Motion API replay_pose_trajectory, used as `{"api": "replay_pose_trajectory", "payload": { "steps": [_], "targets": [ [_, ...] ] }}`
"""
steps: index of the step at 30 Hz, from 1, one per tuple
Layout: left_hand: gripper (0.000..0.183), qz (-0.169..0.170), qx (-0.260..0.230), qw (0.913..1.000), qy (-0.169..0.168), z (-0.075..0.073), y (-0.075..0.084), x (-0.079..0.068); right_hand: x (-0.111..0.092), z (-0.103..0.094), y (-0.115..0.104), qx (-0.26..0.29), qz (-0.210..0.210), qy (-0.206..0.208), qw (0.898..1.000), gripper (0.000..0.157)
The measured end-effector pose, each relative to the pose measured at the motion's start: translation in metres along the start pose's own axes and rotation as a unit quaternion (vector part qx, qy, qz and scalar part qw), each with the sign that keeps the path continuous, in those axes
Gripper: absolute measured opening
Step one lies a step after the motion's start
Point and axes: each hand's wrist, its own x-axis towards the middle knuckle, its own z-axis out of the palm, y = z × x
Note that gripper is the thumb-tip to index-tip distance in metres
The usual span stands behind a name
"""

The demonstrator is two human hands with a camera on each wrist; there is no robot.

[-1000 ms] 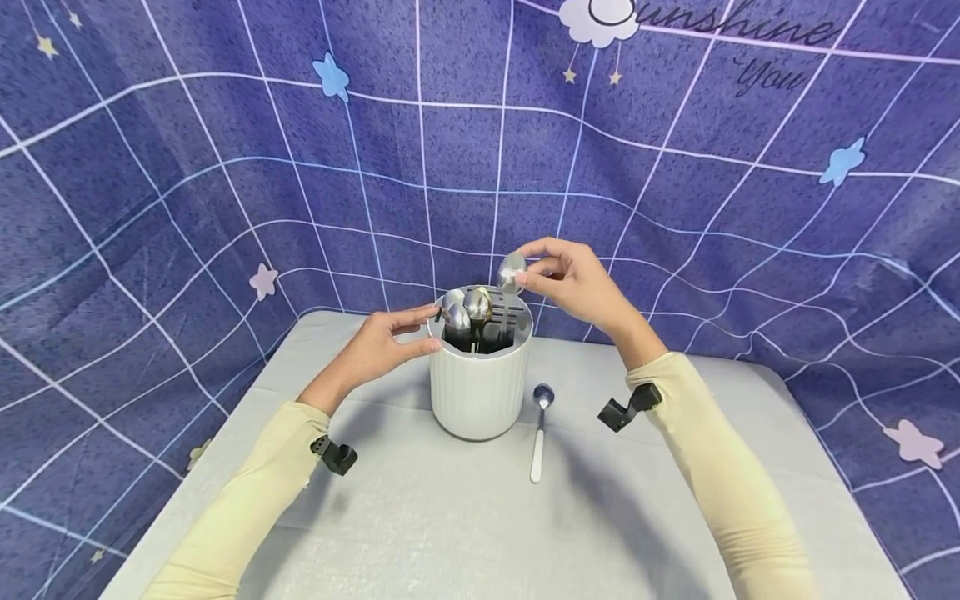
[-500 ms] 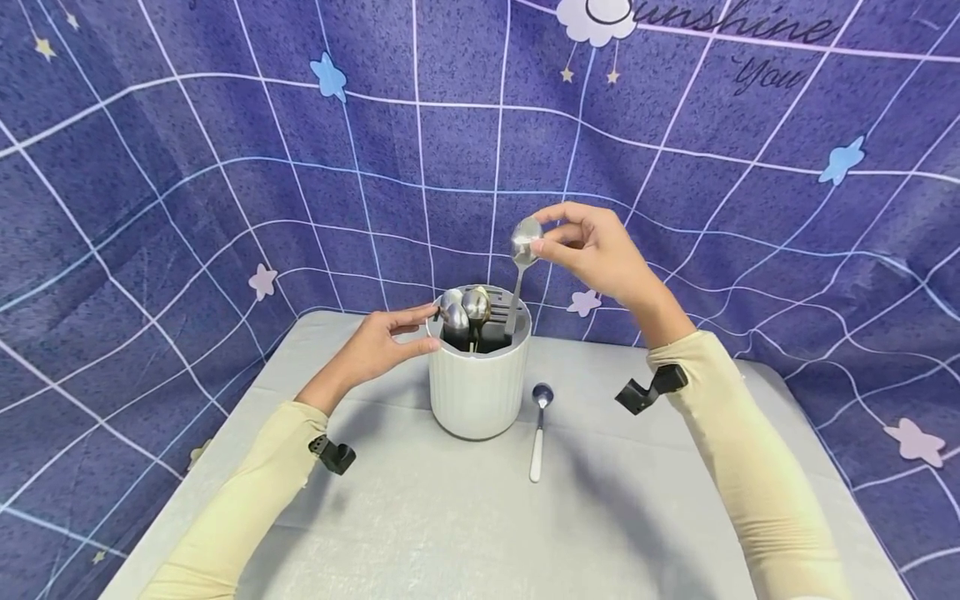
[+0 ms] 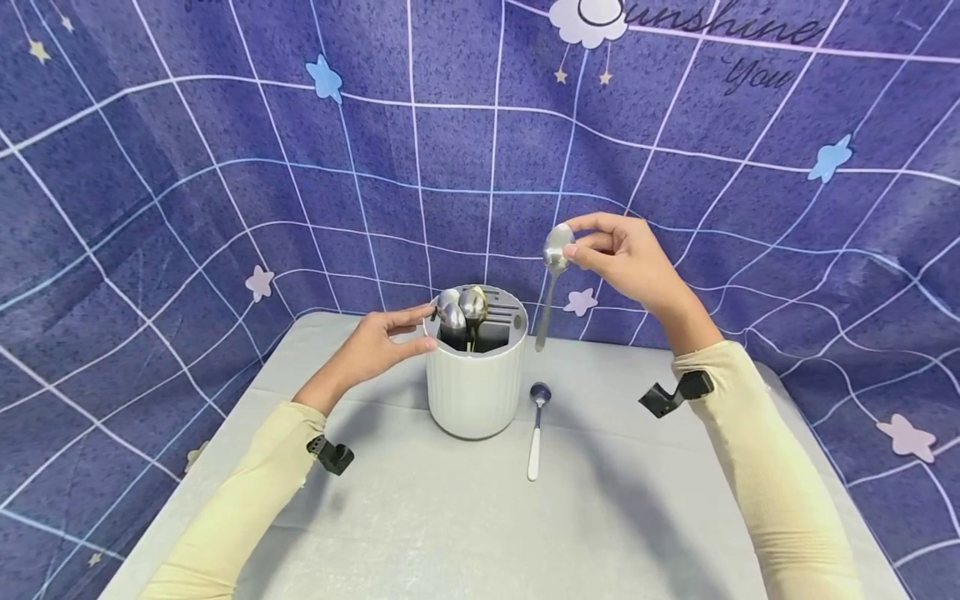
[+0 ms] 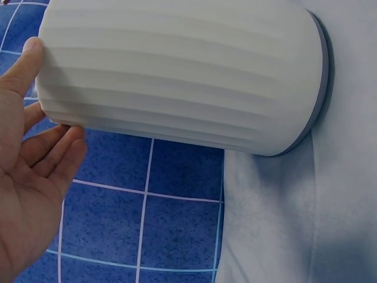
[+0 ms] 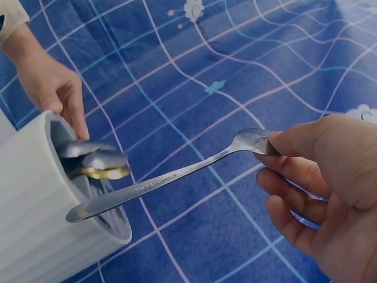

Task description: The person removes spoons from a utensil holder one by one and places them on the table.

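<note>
In the head view my right hand [image 3: 630, 258] pinches a metal spoon [image 3: 556, 246] by its bowl, the handle hanging down. The spoon is in the air right of a white ribbed utensil holder [image 3: 474, 392], its handle end beside and outside the rim. My left hand [image 3: 378, 346] holds the holder's left side at the rim, thumb towards me; the left wrist view shows its thumb [image 4: 32, 53] and curled fingers against the wall. Several spoons [image 3: 453, 321] stand bowl-up inside, one with a gold edge [image 5: 106, 173]. Their handles are hidden.
A spoon with a white handle [image 3: 534, 454] lies on the grey-covered table [image 3: 420, 517], right of the holder. A purple grid-patterned curtain [image 3: 300, 167] hangs behind and at the sides. Slots show in the holder's top insert [image 3: 498, 308].
My right hand has lifted the metal spoon up out of the holder and moved it to the right, clear of the rim. The left hand has stayed on the holder.
</note>
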Motion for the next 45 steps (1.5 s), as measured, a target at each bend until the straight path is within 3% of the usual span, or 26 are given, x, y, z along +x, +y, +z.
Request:
{"api": "replay_pose_trajectory", "payload": {
  "steps": [10,23,31,45],
  "targets": [
    [0.060,0.008,-0.011,0.9999,0.001,-0.001,-0.003,0.001,-0.013,-0.008,0.040,0.028,0.039,-0.016,0.999,0.035],
    [0.061,0.005,-0.014,0.9999,0.002,0.002,-0.003,0.000,-0.043,0.003,0.103,0.086,0.123,-0.018,0.989,0.038],
    [0.061,0.013,-0.016,0.9998,0.004,0.002,-0.004,0.001,-0.061,0.008,0.140,0.101,0.147,-0.016,0.984,0.039],
    [0.058,0.007,-0.020,0.9998,0.000,0.001,-0.006,0.000,-0.081,0.018,0.173,0.110,0.192,-0.033,0.975,0.041]
  ]
}}
